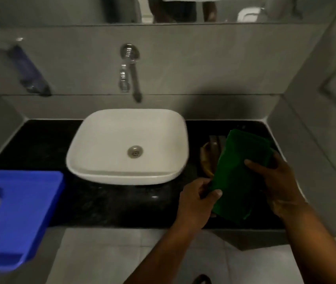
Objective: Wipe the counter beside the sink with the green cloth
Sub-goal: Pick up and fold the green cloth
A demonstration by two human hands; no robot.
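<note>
A folded green cloth [238, 173] is held above the black counter [122, 206], to the right of the white basin sink [128, 146]. My left hand [195, 203] pinches the cloth's lower left edge. My right hand [275, 183] grips its right side, with the fingers lying over the top face. The cloth hides part of the counter to the right of the sink.
A blue plastic tray [13, 216] juts over the counter's front left edge. A yellowish dish holding a dark object [208, 156] sits between sink and cloth. A chrome tap [130, 72] comes out of the wall above the sink. Grey walls close in both counter ends.
</note>
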